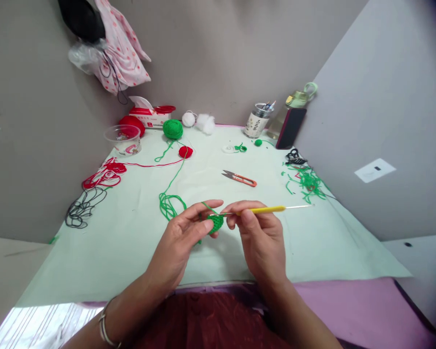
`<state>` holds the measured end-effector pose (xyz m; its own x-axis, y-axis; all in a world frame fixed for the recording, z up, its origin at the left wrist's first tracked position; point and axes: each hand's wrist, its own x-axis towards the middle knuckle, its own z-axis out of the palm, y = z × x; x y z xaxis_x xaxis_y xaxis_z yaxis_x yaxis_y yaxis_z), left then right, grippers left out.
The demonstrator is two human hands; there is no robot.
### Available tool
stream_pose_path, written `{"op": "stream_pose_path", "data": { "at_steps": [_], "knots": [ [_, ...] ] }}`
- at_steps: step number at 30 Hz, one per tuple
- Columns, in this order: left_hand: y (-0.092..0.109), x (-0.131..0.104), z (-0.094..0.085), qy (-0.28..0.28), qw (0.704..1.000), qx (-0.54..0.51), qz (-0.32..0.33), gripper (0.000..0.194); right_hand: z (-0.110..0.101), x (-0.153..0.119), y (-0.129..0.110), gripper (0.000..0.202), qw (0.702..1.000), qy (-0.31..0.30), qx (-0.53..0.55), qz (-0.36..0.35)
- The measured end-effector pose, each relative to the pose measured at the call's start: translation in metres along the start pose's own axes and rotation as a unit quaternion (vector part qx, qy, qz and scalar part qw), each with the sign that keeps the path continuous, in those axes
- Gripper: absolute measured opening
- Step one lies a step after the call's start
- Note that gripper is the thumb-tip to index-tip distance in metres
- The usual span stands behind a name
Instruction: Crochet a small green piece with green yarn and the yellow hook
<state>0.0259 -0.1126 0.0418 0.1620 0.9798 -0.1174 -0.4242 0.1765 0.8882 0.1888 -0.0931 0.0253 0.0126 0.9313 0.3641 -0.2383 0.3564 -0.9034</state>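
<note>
Near the table's front edge, my left hand pinches a small green crocheted piece between thumb and fingers, with a strand of green yarn running over the fingers. My right hand grips a crochet hook by its yellow handle. The hook's metal tip points left and meets the top of the green piece; its other metal end sticks out to the right. Loose loops of green yarn lie just beyond my left hand, with a strand leading back towards the green ball.
Orange-handled snips lie mid-table. Along the back stand a plastic tub, a tissue box, a pen cup and a phone against a bottle. Green scraps lie right; red yarn and dark yarn lie left.
</note>
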Motion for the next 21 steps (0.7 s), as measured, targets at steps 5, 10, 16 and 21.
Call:
{"op": "stream_pose_path", "data": {
  "at_steps": [5, 10, 16, 21],
  "knots": [
    [0.003, 0.0, -0.004, 0.014, 0.999, 0.023, 0.022, 0.03, 0.001, 0.003, -0.003, 0.018, 1.0, -0.007, 0.023, 0.008],
    [0.004, -0.001, -0.006, 0.029, 0.99, 0.121, 0.061, 0.032, -0.001, 0.001, -0.005, 0.02, 0.999, -0.02, -0.03, -0.016],
    [0.01, -0.001, 0.001, 0.057, 0.974, 0.189, 0.115, 0.032, 0.002, -0.003, -0.012, 0.018, 0.989, -0.029, -0.108, -0.095],
    [0.008, 0.0, 0.003, 0.083, 0.957, 0.216, 0.175, 0.018, 0.001, -0.006, -0.019, 0.022, 0.942, -0.08, -0.243, -0.217]
  ]
}}
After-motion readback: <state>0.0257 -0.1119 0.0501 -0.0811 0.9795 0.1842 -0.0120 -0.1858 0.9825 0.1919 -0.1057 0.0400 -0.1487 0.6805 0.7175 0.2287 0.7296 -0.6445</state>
